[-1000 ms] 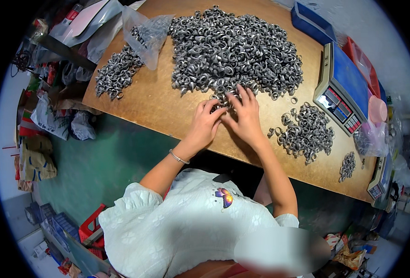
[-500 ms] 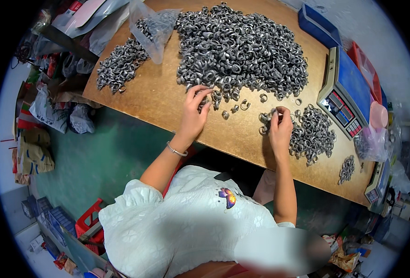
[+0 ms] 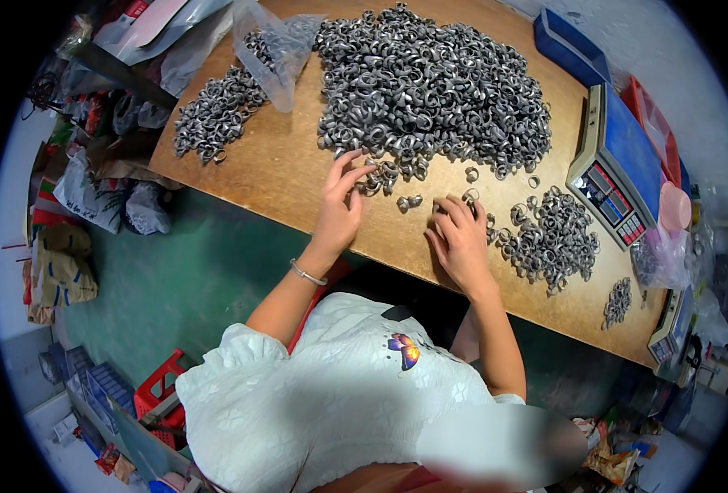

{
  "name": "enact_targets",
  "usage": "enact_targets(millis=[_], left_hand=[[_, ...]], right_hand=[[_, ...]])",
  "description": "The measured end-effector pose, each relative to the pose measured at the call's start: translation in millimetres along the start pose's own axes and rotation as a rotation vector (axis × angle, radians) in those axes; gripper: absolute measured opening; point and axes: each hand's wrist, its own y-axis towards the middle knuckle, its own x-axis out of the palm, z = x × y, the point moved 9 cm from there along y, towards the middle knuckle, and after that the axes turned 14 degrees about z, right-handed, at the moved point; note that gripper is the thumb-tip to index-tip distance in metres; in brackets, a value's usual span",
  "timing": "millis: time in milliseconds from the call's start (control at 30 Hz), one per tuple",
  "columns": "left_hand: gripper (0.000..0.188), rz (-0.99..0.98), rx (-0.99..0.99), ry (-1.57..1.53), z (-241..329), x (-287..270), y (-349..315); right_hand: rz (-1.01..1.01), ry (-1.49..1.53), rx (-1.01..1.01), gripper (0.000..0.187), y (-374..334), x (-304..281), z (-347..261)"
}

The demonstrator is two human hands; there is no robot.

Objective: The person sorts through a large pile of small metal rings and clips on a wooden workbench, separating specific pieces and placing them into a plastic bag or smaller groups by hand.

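A big heap of grey metal rings covers the far middle of the wooden table. At its near edge, my left hand is open, with thumb and fingers apart beside a small cluster of rings. My right hand rests low over the table to the right, palm down, its fingers spread and slightly bent. A loose ring shows at its fingertips; what lies beneath the fingers is hidden. Between my hands sit a few loose rings. A smaller ring pile lies just right of my right hand.
Another ring pile lies at the far left beside a clear plastic bag. A tiny ring pile is near the right edge. A blue-topped scale, a blue tray and a red tray stand along the right.
My right hand has moved left, away from the smaller pile, and its fingers have spread. The loose rings between my hands now sit closer together. My left hand has shifted slightly left.
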Motion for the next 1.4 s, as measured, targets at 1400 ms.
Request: enact_targets(millis=[1400], left_hand=[[0.033,-0.202,0.093,0.001,14,14,-36]], right_hand=[[0.097,0.025,0.198,0.028,-1,3,30]])
